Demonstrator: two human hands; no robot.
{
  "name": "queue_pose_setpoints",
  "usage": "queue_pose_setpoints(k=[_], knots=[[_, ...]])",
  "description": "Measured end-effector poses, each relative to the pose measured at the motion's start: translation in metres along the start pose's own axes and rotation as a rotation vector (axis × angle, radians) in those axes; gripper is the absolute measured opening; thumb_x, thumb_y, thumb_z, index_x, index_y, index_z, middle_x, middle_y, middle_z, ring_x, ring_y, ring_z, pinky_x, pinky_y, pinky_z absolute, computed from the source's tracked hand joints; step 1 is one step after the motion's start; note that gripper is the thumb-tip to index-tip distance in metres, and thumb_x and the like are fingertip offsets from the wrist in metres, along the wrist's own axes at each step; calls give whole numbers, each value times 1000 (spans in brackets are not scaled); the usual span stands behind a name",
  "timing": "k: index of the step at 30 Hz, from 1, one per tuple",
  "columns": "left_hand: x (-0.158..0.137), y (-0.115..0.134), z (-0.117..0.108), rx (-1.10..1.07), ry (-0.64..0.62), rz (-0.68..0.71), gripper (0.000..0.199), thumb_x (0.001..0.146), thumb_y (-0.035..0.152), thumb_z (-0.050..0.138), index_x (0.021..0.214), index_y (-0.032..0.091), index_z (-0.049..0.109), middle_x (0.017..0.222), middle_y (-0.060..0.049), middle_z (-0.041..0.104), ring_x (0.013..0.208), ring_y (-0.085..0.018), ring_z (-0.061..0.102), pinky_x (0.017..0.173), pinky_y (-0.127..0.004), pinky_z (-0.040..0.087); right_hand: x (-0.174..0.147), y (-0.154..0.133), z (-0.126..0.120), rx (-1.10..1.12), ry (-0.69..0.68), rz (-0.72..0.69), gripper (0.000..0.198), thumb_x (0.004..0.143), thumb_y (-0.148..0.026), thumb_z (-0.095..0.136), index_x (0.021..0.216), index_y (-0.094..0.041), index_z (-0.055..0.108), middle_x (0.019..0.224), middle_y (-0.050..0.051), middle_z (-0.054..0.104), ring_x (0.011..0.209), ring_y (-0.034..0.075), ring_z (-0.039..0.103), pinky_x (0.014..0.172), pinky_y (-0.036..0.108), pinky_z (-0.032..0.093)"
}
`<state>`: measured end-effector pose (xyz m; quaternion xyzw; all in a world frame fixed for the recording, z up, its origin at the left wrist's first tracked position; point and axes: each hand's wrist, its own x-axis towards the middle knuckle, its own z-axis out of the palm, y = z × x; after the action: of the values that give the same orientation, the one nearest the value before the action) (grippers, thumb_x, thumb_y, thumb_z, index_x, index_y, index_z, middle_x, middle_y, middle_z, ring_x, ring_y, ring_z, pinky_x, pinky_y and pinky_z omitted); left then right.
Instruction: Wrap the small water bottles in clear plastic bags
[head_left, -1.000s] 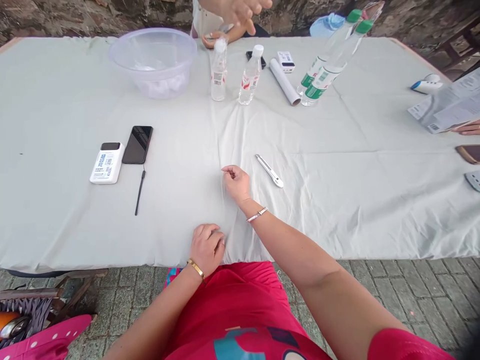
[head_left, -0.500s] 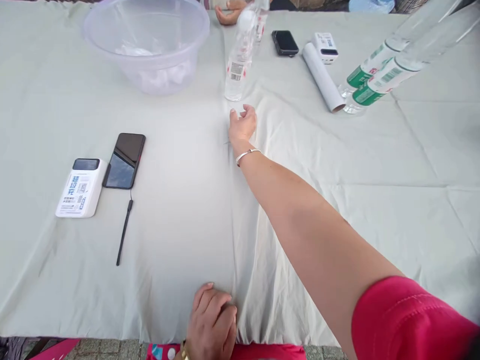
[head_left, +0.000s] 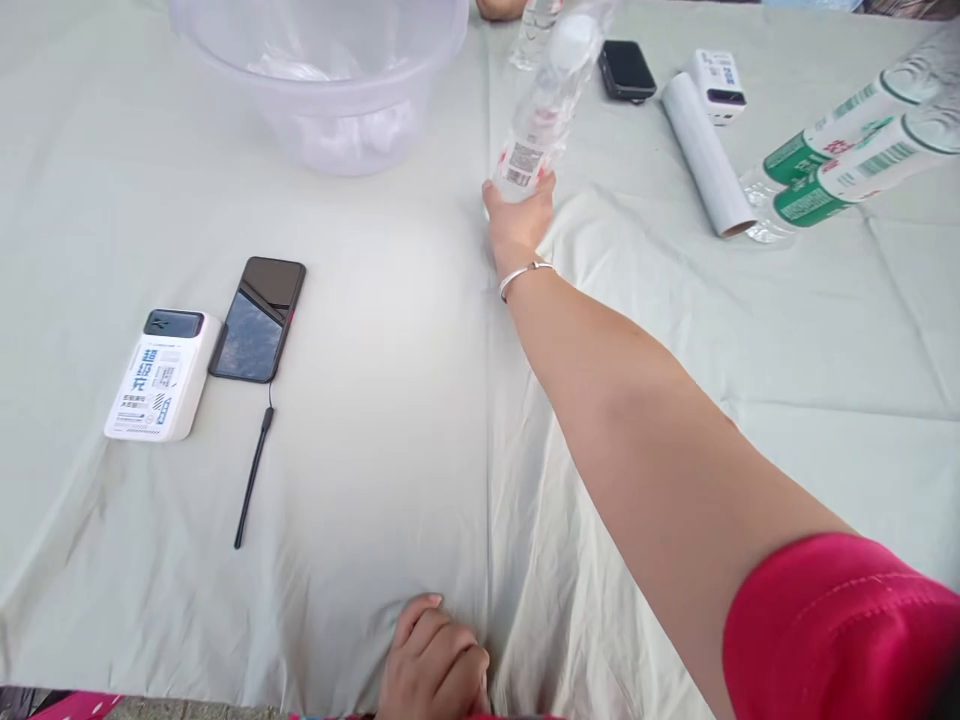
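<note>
My right hand [head_left: 523, 222], with a silver bangle at the wrist, is closed around the lower part of a clear plastic bottle [head_left: 536, 125]. The bottle has a white cap, a barcode label and red marks, and it leans to the right in view. Thumb and fingers show on opposite sides of its base. At the front edge of the table my left hand [head_left: 435, 660] rests with curled fingers; the inside of that hand is hidden. Just behind the held bottle stands another clear bottle [head_left: 534, 35], partly out of view.
A translucent purple basin [head_left: 352, 110] contains white plastic. Left lie a white power bank [head_left: 157, 385] and a black phone [head_left: 259, 320] with a strap. Right are a black device [head_left: 628, 70], white box-shaped device [head_left: 718, 80], white roll [head_left: 707, 155] and two green-labelled bottles [head_left: 817, 200]. Another person's hand [head_left: 501, 8] shows behind.
My right hand has reached forward and closed on the bottle's lower part. My left hand stays at the table edge, its fingers more curled. The whole view has shifted a little.
</note>
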<state>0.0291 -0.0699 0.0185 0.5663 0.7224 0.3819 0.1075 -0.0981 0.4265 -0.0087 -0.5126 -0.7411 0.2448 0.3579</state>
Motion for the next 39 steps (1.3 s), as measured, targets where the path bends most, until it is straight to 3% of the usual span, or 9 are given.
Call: queue_pose_setpoints(k=[2,5,9,13,20,28,33,36,39], knots=[[7,3,-12,-23,-141,10,27,70,9,47,76,33,59,59,0,62,52,-18,59,77,-45,53,-59,-4,-26,36,35,94,53,80,-45,52,119,-12,37,111,11,54,105,22,55,93,45,42],[12,5,-23,-27,-238,26,22,75,11,48,82,29,59,69,-3,64,64,-21,61,85,-49,48,-165,-16,-72,97,-9,4,45,81,-48,49,113,-18,44,108,8,56,103,22,57,87,43,46],[9,-1,-23,11,-196,79,15,78,12,50,79,25,57,72,-1,64,71,-18,58,88,-46,46,-281,-33,-126,57,-48,76,39,68,-47,65,94,-19,55,91,8,63,91,25,60,81,41,49],[5,-11,-20,3,-85,120,13,79,13,49,79,24,56,73,0,64,73,-17,57,89,-43,45,-340,-41,-155,41,-98,86,37,65,-45,67,92,-20,58,90,8,65,89,26,61,80,40,49],[15,-8,-24,-136,117,-42,25,78,22,53,103,17,55,94,-8,60,81,-19,60,76,-38,51,-370,-42,-169,-30,-110,13,47,65,-47,67,100,-18,56,97,11,64,97,28,59,84,40,48],[13,-13,-19,-75,16,-9,24,74,21,52,97,19,57,100,-7,59,97,-20,57,89,-37,47,-372,-41,-158,-97,-133,5,59,68,-53,66,111,-18,47,101,9,57,101,27,55,88,40,45],[11,-13,-19,-151,81,-51,31,74,20,54,105,18,54,98,-7,59,88,-19,60,84,-37,49,-373,-46,-162,-125,-123,29,57,67,-53,67,108,-17,50,98,10,58,98,27,56,85,39,45],[23,-15,-20,-279,83,-94,48,77,27,57,123,19,44,117,-12,55,100,-21,59,88,-39,47,-372,-46,-165,-146,-115,-3,58,68,-57,65,107,-16,52,97,11,59,97,28,55,84,38,44],[48,-13,-19,-415,9,-109,66,78,36,60,135,20,32,137,-16,41,120,-25,49,97,-42,42,-373,-46,-167,-169,-94,-71,56,72,-57,61,108,-14,52,97,13,59,97,28,54,84,39,43]])
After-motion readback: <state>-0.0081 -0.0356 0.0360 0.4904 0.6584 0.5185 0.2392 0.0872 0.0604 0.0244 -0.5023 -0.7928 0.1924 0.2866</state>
